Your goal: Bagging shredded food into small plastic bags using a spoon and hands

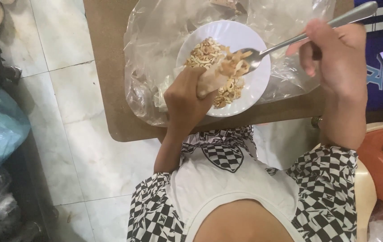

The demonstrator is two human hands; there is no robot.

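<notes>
— Well, start big: what's laid out?

— A brown table over pale floor tiles, a crinkled clear plastic sheet spread on it, and on that a white plate with a heap of pale, flaky shavings.

— And the hands?

— The left hand is closed around a small clear bag, its mouth tipped over the plate's middle. The right hand is wrapped about the handle of a metal spoon, whose loaded bowl sits right at the bag's opening.

— What might go wrong?

— I'd judge the load could slide off the spoon and miss the narrow opening, scattering over the plate or sheet; a slack squeeze could let the mouth fold shut.

— Anything unclear?

— The bag's lower part is hidden inside the fist, how full it is can't be told, and the sheet's far edge is cut off at the top.
</notes>
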